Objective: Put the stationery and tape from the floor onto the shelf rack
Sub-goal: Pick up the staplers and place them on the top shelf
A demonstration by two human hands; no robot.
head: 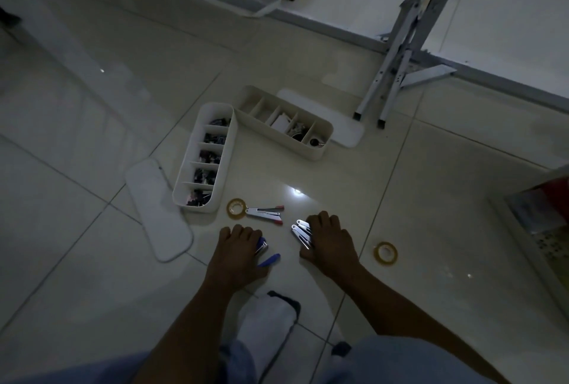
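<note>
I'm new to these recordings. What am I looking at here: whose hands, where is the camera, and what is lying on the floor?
There is no robot: a person crouches over a dim tiled floor, filmed by one camera worn on their head and looking down. The left hand closes over a blue stapler. The right hand covers a cluster of silvery staplers. Between the hands and the boxes lies a red-tipped stapler touching a tape roll; a second tape roll lies apart, right of the right hand. Behind are two divided organiser boxes holding small items, each with a flat lid beside it. A metal rack leg stands beyond.
</note>
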